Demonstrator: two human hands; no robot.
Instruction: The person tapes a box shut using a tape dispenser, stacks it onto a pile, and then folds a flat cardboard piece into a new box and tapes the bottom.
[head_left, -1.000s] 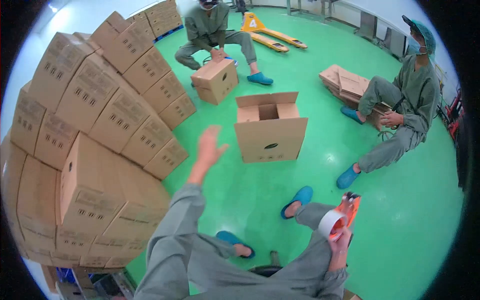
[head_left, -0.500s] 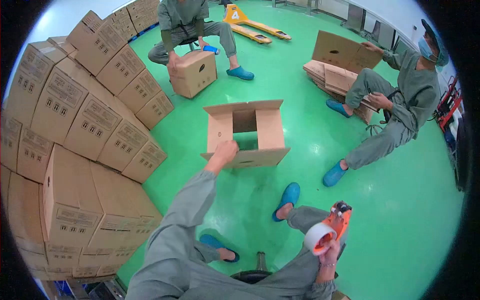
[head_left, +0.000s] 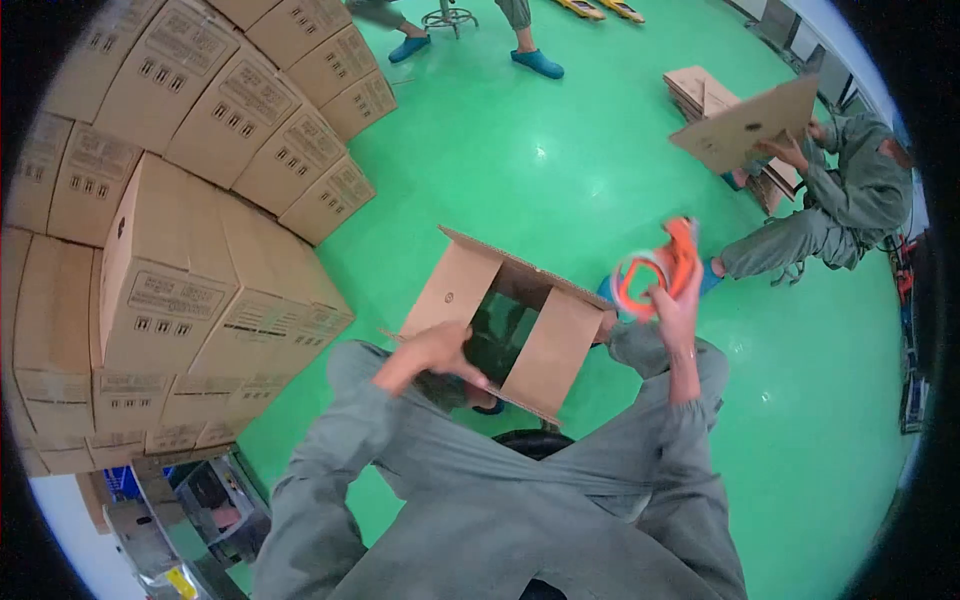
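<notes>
An open cardboard box [head_left: 552,348] stands on the floor just in front of my knees, turned at an angle. Two of its flaps lie inward, with a dark gap between them where green floor shows through. My left hand [head_left: 432,356] is over the near left side of the box, fingers apart, fingertips right at the near edge. In my right hand [head_left: 679,308], raised to the right of the box, is an orange tape dispenser [head_left: 683,243]. Its roll of pale tape faces the box; the dispenser is slightly blurred.
Printed cartons [head_left: 160,270] are stacked high along the left. At the right a seated co-worker [head_left: 850,195] holds a flat cardboard sheet [head_left: 750,125] beside a pile of folded cardboard [head_left: 700,90]. Another person's legs and a stool [head_left: 450,18] show at the top.
The box has come closer to me and turned. My left hand has loosened from its flap. My right hand has raised the tape dispenser toward the box. The view has tipped downward.
</notes>
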